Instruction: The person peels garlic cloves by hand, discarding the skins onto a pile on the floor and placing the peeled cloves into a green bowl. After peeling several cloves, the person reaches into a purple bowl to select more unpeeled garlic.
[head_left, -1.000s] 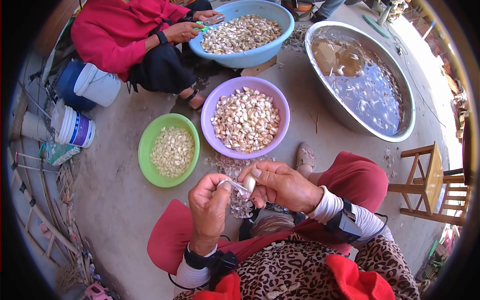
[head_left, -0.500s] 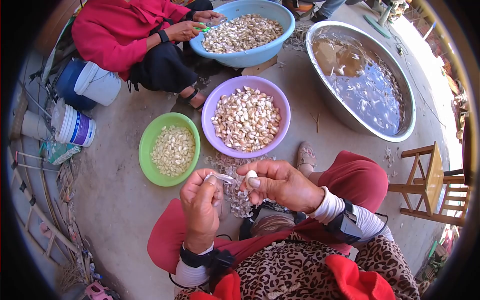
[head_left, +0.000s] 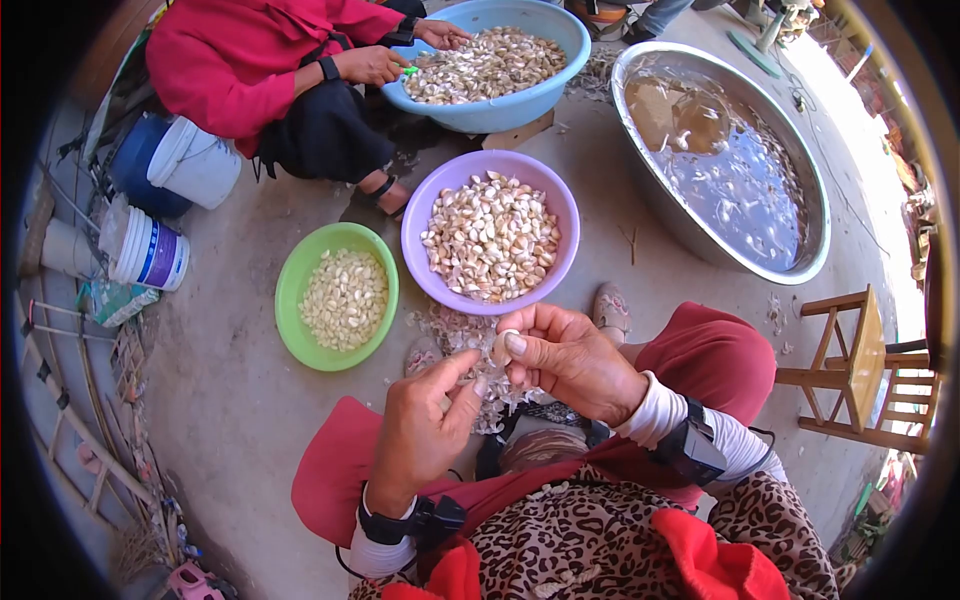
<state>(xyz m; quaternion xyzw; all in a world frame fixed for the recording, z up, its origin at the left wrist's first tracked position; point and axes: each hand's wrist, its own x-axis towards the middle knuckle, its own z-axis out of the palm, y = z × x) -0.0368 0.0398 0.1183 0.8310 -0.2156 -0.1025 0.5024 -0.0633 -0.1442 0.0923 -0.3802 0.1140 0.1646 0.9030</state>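
Note:
Between the thumb and fingertips of my right hand (head_left: 575,365) is a pale garlic clove (head_left: 503,347). My left hand (head_left: 425,420) is just left of it, with forefinger and thumb apart and pointing at the clove. A small pale spot shows between those fingers, too small to make out. Beyond my hands, a purple basin (head_left: 412,245) is heaped with unpeeled garlic cloves (head_left: 490,240). To its left, a green basin (head_left: 290,320) holds peeled cloves (head_left: 345,300). Papery garlic skins (head_left: 495,405) litter the floor beneath my hands.
Across from me, a person in a red jacket (head_left: 225,75) works over a light blue basin (head_left: 500,115) of garlic. A large metal tub (head_left: 640,190) of water with floating skins stands at right. Near it is a wooden stool (head_left: 850,350). White buckets (head_left: 195,165) stand at left.
The strip of skin in my left hand is gone from its fingertips, and that hand has moved right toward the clove. The other person's hands have moved apart over the blue basin.

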